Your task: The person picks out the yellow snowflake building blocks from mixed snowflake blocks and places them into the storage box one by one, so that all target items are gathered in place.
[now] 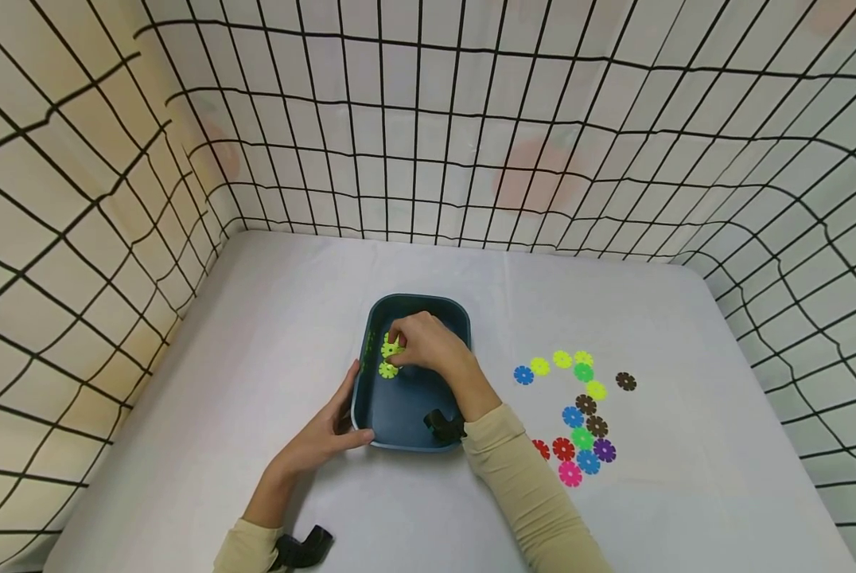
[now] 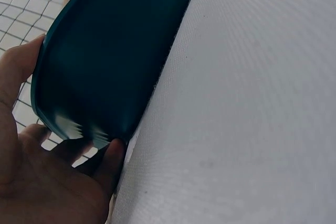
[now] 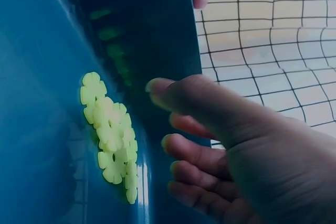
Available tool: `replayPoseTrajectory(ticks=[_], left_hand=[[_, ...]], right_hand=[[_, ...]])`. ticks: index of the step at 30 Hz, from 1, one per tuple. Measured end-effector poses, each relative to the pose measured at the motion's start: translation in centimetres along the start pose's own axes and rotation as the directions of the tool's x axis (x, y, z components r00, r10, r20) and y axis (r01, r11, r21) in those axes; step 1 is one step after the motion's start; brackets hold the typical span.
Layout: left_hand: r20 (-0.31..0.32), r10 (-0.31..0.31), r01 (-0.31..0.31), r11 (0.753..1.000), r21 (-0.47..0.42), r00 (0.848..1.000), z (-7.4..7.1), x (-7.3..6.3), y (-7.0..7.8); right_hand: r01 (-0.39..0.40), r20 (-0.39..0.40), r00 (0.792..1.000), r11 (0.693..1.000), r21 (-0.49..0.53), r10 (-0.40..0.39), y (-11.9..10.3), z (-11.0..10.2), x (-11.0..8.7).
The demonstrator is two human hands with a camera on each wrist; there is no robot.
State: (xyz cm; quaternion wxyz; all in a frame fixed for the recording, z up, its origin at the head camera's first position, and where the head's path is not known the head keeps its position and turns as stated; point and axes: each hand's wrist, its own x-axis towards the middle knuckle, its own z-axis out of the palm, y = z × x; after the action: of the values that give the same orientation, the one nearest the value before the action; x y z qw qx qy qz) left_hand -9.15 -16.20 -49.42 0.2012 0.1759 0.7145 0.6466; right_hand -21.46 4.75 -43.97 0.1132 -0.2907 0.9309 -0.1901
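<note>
My left hand (image 1: pixel 322 434) holds a dark blue plastic tray (image 1: pixel 399 410) by its near left corner. The thumb lies at the near rim, and the other fingers are against the outside of the wall, as the left wrist view also shows. Inside the tray, several yellow-green notched plastic discs (image 3: pixel 107 124) lie overlapping near the left wall. Reaching in over them is my right hand (image 1: pixel 428 342). Its thumb and fingers are loosely bent and apart, and the right wrist view shows nothing between them, with the discs a little way off the fingertips.
On the white table to the right of the tray, several coloured notched discs (image 1: pixel 574 416) form a curved, touching line. A lone brown disc (image 1: pixel 625 381) lies further right. Black wire mesh (image 1: pixel 428 143) walls the table at the back and sides.
</note>
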Motion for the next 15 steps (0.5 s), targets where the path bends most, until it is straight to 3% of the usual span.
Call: replayPoseTrajectory(ticks=[9, 15], left_hand=[[0.000, 0.007, -0.007, 1.000, 0.002, 1.000, 0.1, 0.0, 0.0], [-0.009, 0.005, -0.005, 1.000, 0.014, 1.000, 0.1, 0.0, 0.0]], right_hand=[[-0.029, 0.011, 1.000, 0.998, 0.048, 0.029, -0.9, -0.8, -0.2], [-0.030, -0.038, 0.999, 0.998, 0.059, 0.032, -1.4, -2.2, -0.9]])
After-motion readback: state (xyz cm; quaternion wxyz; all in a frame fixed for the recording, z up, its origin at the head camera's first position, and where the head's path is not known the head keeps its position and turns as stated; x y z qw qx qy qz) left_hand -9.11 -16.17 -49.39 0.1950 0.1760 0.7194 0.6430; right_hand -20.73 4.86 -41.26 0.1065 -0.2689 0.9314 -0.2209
